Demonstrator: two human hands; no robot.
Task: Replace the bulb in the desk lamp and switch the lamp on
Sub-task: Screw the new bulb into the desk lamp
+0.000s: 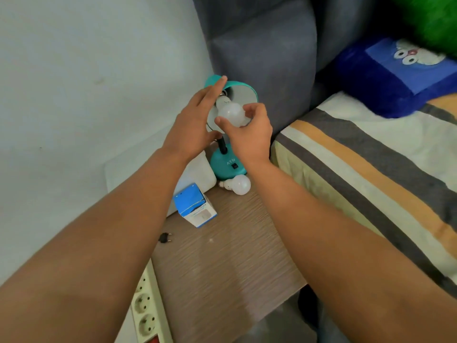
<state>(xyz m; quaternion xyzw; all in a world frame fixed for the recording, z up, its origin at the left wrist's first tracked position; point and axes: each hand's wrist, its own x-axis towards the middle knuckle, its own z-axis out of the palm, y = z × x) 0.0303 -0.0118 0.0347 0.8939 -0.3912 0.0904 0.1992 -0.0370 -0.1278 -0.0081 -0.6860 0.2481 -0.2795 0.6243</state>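
Your right hand (249, 134) pinches the bulb (232, 115) by its dome, thumb at 7 o'clock on the glass and curled fingers at 3 o'clock, the bulb's base pointing up to 11 o'clock into the shade (243, 91). Whether the thread has bitten I cannot tell, so the likeliest fault is a crooked start: twist with the base tilted and it jams or drops out. Your left hand (195, 127) lies flat and released against the shade's 9 o'clock side, forefinger stretched over its top, bracing it; ease off and the shade may swing, or the lamp tip on its base (226, 165). Both forearms reach straight in from 6 o'clock. A spare bulb (237, 184) lies loose just below the base and could roll if nudged; the plug (164, 238) lies unplugged on the table (222, 268), so the switch will do nothing yet.
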